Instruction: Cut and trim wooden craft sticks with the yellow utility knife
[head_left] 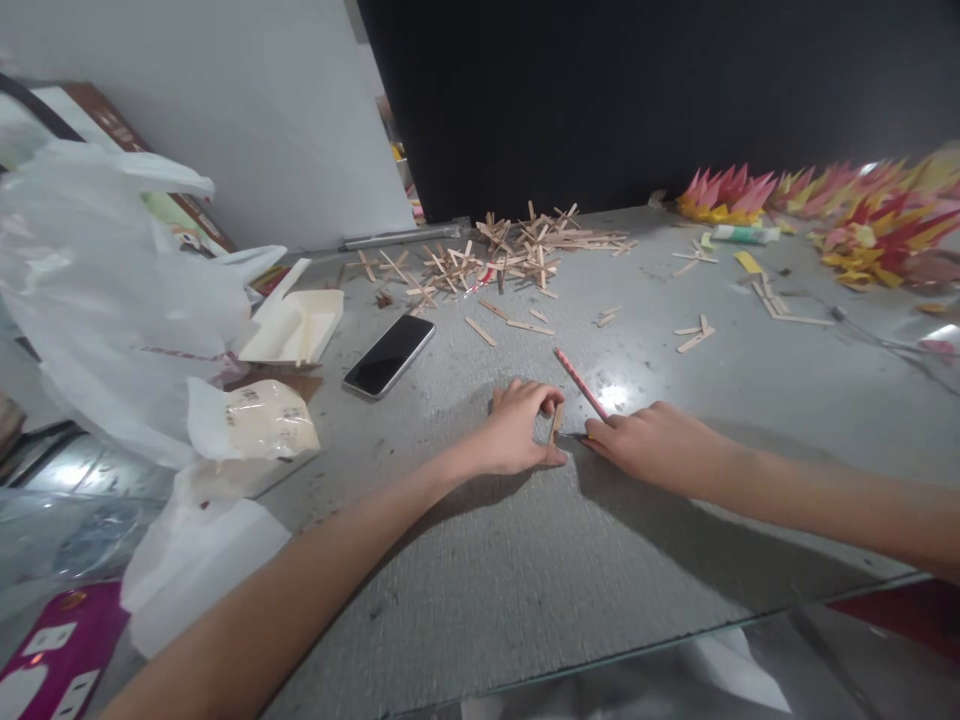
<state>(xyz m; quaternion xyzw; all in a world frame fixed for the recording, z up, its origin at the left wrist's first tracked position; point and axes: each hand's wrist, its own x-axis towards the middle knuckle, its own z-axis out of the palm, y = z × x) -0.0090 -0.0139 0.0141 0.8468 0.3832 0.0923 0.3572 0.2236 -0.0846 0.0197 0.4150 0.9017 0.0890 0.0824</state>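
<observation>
My left hand (519, 427) is pinched around a short wooden stick (556, 424), with the thumb at its near end and the fingers at its far end. My right hand (651, 440) is closed on a thin, blade-like tool (574, 436). Its metal tip points left and meets the stick or stops just beside it. Most of the tool is hidden in my fingers, so its exact kind is unclear. A red-and-white striped rod (581, 384), like a pencil or straw, slants from the table to my right fingers. Whether they grip it I cannot tell.
Behind my hands lies a heap of wooden sticks (525, 250). A phone (390, 356), a paper tray (328, 313) and plastic bags (127, 290) are at left. Red-and-yellow paper flowers (727, 195) and a glue-like tube (745, 235) stand at right. The glass table edge (645, 648) runs in front.
</observation>
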